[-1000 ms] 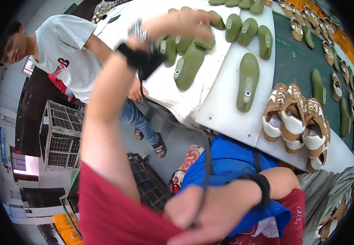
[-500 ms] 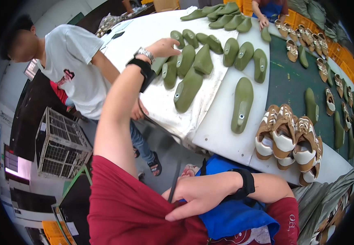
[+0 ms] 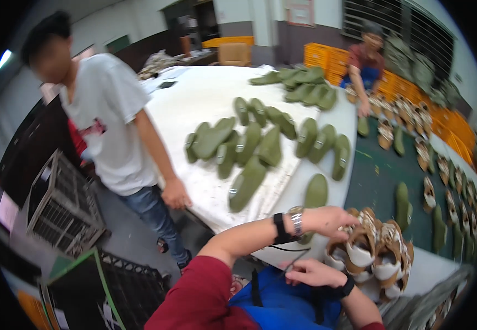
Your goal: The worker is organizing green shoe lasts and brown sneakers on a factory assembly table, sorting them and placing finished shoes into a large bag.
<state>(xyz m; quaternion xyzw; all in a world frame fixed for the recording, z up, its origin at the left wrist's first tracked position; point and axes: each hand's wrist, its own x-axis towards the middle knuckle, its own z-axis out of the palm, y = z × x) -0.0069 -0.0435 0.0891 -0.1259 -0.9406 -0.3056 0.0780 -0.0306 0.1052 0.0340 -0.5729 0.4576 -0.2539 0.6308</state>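
My left hand [image 3: 328, 221], with a metal watch and a black band at the wrist, reaches over a green shoe last [image 3: 316, 192] to the bunch of brown-and-white shoes [image 3: 362, 250]. Its fingers look apart at the edge of the nearest shoe; blur hides whether they grip it. Close below, my right hand [image 3: 314, 273] is closed on a thin dark rod [image 3: 298, 259], held in front of my blue apron [image 3: 274, 297]. The shoes stand clustered at the near edge of the white table [image 3: 200, 93].
Several green lasts [image 3: 248, 144] lie on the white cloth. Shoes and lasts line the green surface [image 3: 373, 181] at right. A person in a white shirt [image 3: 112, 121] stands left, near a grey crate [image 3: 65, 206]; a co-worker [image 3: 365, 66] touches a last at the far right.
My left hand has moved from the lasts on the cloth across to the right, to the shoes. My right hand, with the rod, has shifted right. The view has tilted up.
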